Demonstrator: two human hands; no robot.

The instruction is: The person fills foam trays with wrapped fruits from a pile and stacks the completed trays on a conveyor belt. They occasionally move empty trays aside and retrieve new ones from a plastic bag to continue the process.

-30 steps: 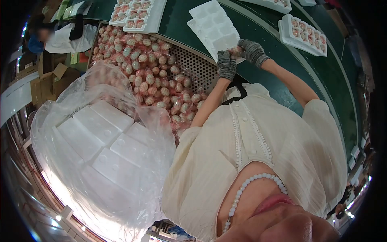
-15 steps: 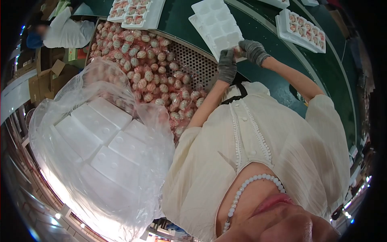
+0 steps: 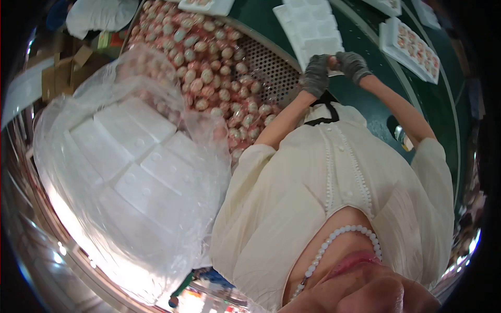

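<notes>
Both hands wear grey gloves and meet at the near end of a white compartment tray (image 3: 319, 31). Between them shows a small reddish-wrapped egg-like item (image 3: 332, 62). My left hand (image 3: 315, 76) has its fingers closed against the left side of this item, and my right hand (image 3: 353, 67) pinches it from the right. The tray's visible compartments are empty, and a second white tray edge shows beneath it. To the left, many similar wrapped items (image 3: 207, 76) lie heaped beside a perforated metal surface (image 3: 267, 65).
A large clear bag of white foam trays (image 3: 133, 151) stands at the left. Filled trays (image 3: 412, 49) sit on the green surface (image 3: 365, 39) at the right. Cardboard boxes (image 3: 65, 78) and a person in white (image 3: 102, 15) are at the upper left.
The view has shifted, so the trays and hands appear further right. My hands remain together at the tray's near end, with the wrapped item now showing more plainly between them.
</notes>
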